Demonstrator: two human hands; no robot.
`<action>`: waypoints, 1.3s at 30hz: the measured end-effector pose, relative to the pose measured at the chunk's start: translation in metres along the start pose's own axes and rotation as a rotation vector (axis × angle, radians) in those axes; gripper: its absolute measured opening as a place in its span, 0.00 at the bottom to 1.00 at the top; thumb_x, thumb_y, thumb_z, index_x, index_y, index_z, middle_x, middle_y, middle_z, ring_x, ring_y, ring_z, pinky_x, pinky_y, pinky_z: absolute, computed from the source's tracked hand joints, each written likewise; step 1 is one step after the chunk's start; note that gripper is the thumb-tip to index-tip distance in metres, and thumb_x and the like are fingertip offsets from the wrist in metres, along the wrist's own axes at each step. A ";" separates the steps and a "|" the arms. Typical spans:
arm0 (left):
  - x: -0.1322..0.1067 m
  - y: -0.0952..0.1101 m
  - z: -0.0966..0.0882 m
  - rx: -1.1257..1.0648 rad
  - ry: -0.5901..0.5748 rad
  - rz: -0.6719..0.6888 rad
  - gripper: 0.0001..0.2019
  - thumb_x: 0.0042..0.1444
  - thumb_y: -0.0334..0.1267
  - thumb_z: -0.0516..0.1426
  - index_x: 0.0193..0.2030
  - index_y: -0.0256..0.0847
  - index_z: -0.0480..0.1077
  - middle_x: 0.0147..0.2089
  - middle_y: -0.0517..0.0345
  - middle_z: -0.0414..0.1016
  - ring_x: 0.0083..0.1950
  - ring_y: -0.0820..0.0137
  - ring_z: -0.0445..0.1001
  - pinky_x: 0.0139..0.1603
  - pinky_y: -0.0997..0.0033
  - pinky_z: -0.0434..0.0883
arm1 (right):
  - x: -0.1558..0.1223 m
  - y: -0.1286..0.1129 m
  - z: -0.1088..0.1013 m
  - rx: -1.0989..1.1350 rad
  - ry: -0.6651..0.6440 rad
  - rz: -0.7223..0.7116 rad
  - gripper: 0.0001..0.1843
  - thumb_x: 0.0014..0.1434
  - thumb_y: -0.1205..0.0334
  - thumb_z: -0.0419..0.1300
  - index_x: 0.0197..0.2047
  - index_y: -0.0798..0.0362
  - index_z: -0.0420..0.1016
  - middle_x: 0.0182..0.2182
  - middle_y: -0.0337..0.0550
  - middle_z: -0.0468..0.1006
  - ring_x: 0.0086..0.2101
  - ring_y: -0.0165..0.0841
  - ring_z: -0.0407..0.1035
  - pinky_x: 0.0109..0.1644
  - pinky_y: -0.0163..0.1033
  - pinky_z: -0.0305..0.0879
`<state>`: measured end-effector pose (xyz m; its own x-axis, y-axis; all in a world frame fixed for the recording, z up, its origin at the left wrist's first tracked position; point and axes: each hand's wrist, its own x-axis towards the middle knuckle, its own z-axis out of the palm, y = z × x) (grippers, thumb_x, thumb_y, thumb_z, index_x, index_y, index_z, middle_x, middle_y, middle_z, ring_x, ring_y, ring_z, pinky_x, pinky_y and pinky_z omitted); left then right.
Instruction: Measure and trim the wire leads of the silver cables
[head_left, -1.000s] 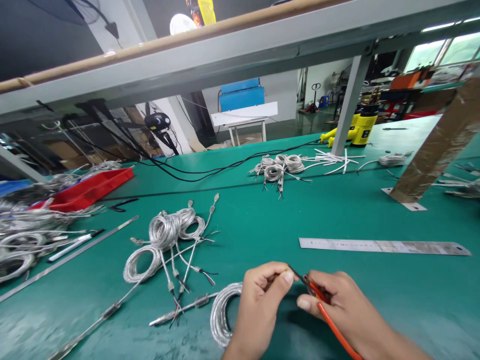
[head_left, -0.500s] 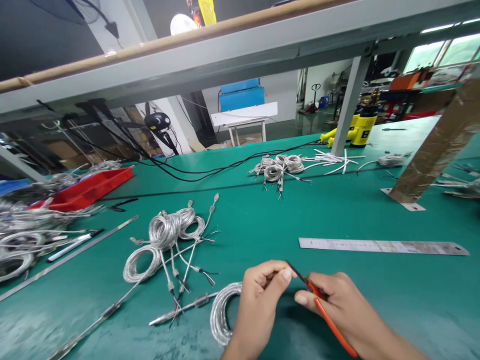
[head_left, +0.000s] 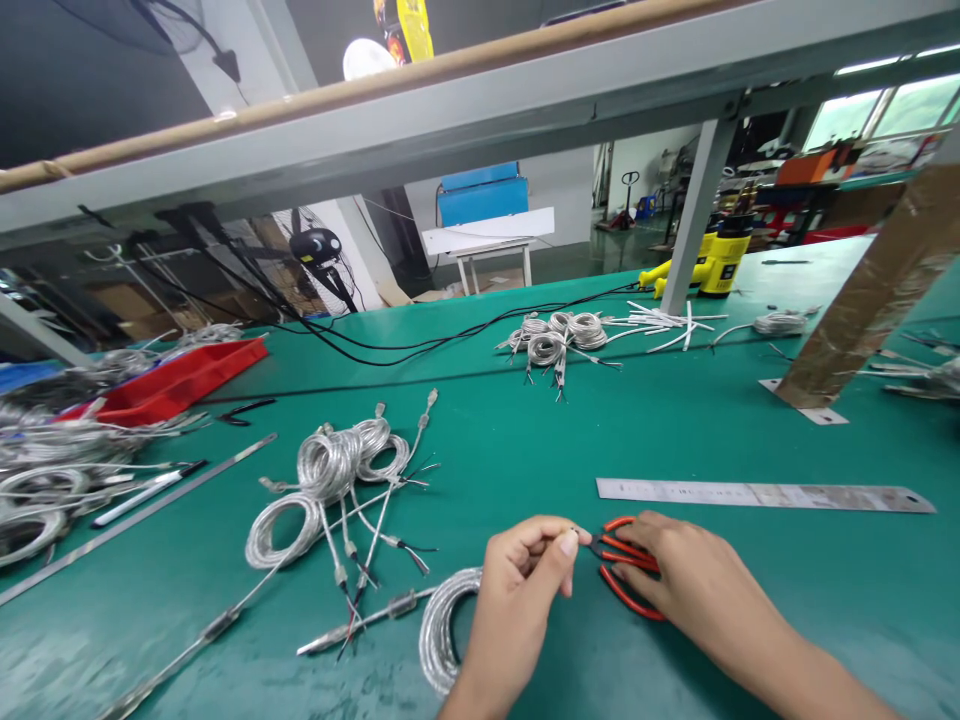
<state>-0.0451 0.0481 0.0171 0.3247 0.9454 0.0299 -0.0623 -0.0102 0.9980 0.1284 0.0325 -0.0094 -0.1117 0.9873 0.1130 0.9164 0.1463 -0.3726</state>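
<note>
The left hand (head_left: 521, 590) is pinching the end of the silver cable coil (head_left: 441, 630) lying at six o'clock. The right hand (head_left: 694, 585) is gripping red-handled cutters (head_left: 626, 578) at five o'clock. A steel ruler (head_left: 765, 494) is lying beyond them, at four o'clock.

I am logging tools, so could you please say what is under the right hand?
Under the right hand lie red-handled cutters on the green mat. Tips and part of the handles show; the fingers cover the rest.

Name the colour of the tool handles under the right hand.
Orange-red handles, seen in the head view.
</note>
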 end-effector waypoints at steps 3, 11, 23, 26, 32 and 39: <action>0.000 0.000 0.001 0.013 -0.016 -0.018 0.10 0.54 0.38 0.54 0.34 0.35 0.74 0.19 0.63 0.63 0.17 0.80 0.52 0.19 0.78 0.50 | -0.001 -0.008 -0.003 0.283 0.074 -0.106 0.12 0.58 0.63 0.51 0.37 0.48 0.76 0.33 0.44 0.77 0.36 0.39 0.69 0.39 0.41 0.62; 0.000 -0.003 0.004 0.007 -0.137 -0.092 0.11 0.53 0.39 0.55 0.29 0.32 0.73 0.21 0.58 0.69 0.17 0.81 0.55 0.17 0.81 0.53 | -0.008 -0.026 -0.007 0.922 0.098 -0.094 0.11 0.56 0.58 0.56 0.39 0.48 0.77 0.28 0.41 0.74 0.30 0.31 0.68 0.34 0.35 0.64; -0.007 -0.012 0.010 0.511 -0.018 0.159 0.11 0.56 0.32 0.51 0.37 0.41 0.75 0.34 0.52 0.76 0.35 0.65 0.72 0.37 0.69 0.65 | -0.009 -0.023 0.002 0.788 0.420 0.038 0.08 0.53 0.60 0.58 0.27 0.52 0.75 0.28 0.42 0.73 0.31 0.34 0.67 0.35 0.37 0.62; -0.010 -0.011 0.010 0.532 -0.018 0.255 0.12 0.57 0.30 0.49 0.40 0.42 0.74 0.37 0.53 0.75 0.38 0.66 0.71 0.39 0.70 0.64 | -0.010 -0.024 0.008 0.885 0.394 0.047 0.05 0.53 0.60 0.58 0.32 0.52 0.73 0.31 0.43 0.73 0.31 0.33 0.67 0.35 0.36 0.63; -0.006 -0.007 0.008 0.263 0.104 0.101 0.08 0.55 0.35 0.53 0.31 0.38 0.73 0.42 0.54 0.67 0.26 0.76 0.65 0.25 0.77 0.64 | -0.005 -0.033 0.020 1.184 0.048 0.058 0.12 0.54 0.59 0.57 0.42 0.53 0.70 0.29 0.40 0.72 0.27 0.30 0.65 0.32 0.35 0.64; -0.006 -0.011 0.009 0.168 0.137 0.083 0.07 0.53 0.35 0.55 0.31 0.36 0.74 0.31 0.53 0.71 0.30 0.69 0.70 0.27 0.75 0.67 | -0.008 -0.048 0.028 1.340 -0.023 0.013 0.12 0.55 0.56 0.56 0.37 0.54 0.76 0.25 0.39 0.72 0.27 0.30 0.64 0.33 0.35 0.62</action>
<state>-0.0380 0.0392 0.0060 0.1930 0.9744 0.1155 0.0781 -0.1326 0.9881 0.0748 0.0196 -0.0181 -0.1246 0.9880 0.0917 -0.1622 0.0709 -0.9842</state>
